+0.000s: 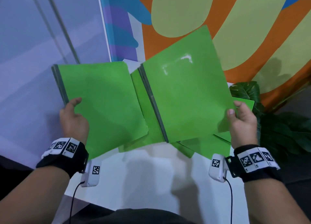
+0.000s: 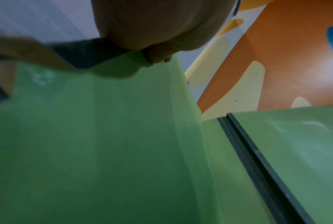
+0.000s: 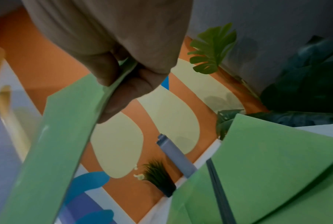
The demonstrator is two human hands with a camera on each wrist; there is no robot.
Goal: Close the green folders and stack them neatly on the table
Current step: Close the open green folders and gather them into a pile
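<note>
The left hand (image 1: 74, 117) grips one closed folder (image 1: 101, 104) at nine o'clock; the right hand (image 1: 242, 122) pinches another folder (image 1: 188, 92) at three, above more folders (image 1: 202, 148) on the desk (image 1: 151, 181).

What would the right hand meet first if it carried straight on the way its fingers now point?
Probably the orange and yellow wall. The right hand, pinching the folder at its right edge, points up and away past the leafy plant. Depth is unclear, so it might brush the plant first.
</note>
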